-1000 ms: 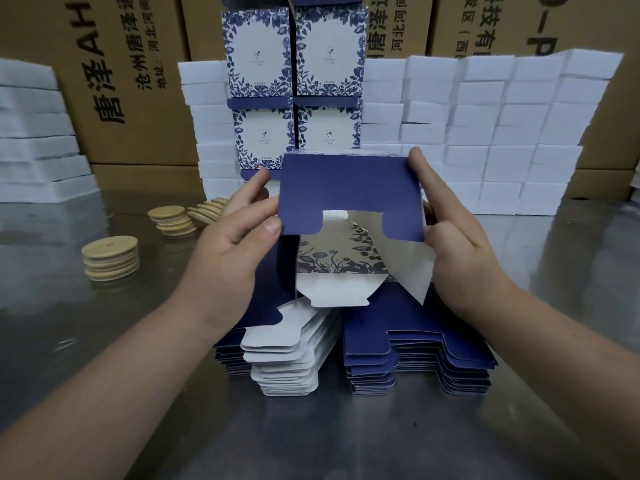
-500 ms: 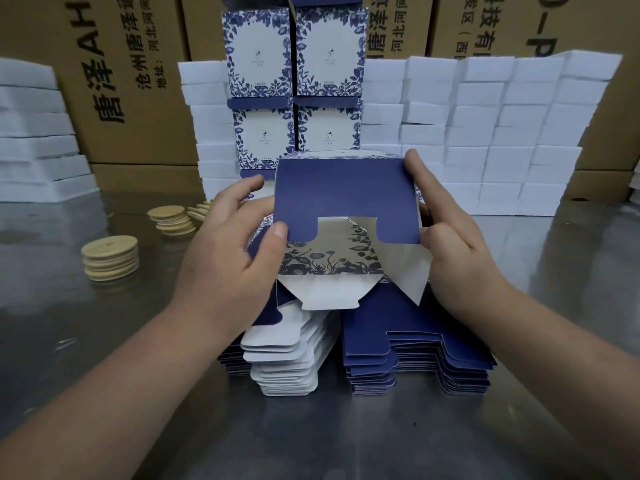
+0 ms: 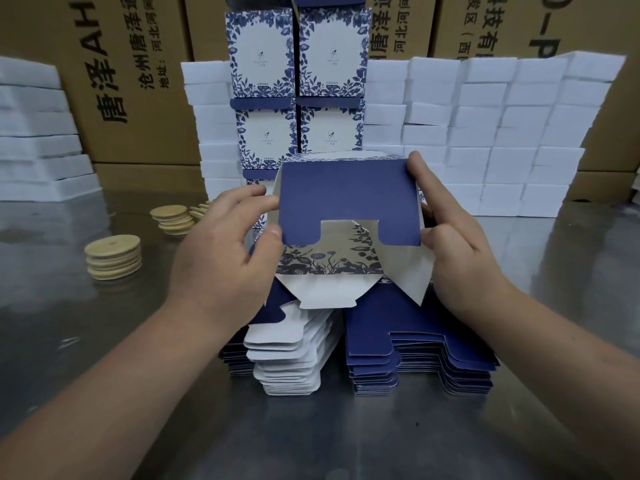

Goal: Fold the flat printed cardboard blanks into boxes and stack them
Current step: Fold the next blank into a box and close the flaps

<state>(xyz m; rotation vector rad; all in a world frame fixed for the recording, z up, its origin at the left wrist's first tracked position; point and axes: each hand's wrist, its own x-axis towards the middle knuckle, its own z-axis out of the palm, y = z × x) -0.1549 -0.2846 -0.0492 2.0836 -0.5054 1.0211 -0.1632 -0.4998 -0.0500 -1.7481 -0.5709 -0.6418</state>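
Observation:
A half-folded blue and white floral box [image 3: 348,199] is held up in the middle of the view, its dark blue bottom flap facing me and white flaps hanging below. My left hand [image 3: 225,251] grips its left side with thumb and fingers. On the other side my right hand [image 3: 460,251] holds the right edge, index finger laid along the flap. Under the hands lies a stack of flat blanks [image 3: 415,362]. Finished printed boxes [image 3: 298,91] stand stacked two wide at the back.
Stacks of round wooden lids [image 3: 114,256] sit at the left on the shiny metal table [image 3: 346,438]. White foam blocks [image 3: 502,133] are piled behind and at the far left. Brown shipping cartons [image 3: 131,81] form the back wall.
The box has shifted slightly up and right between the hands. The blue flap has folded further down toward the box, and my left thumb has slid onto the left side.

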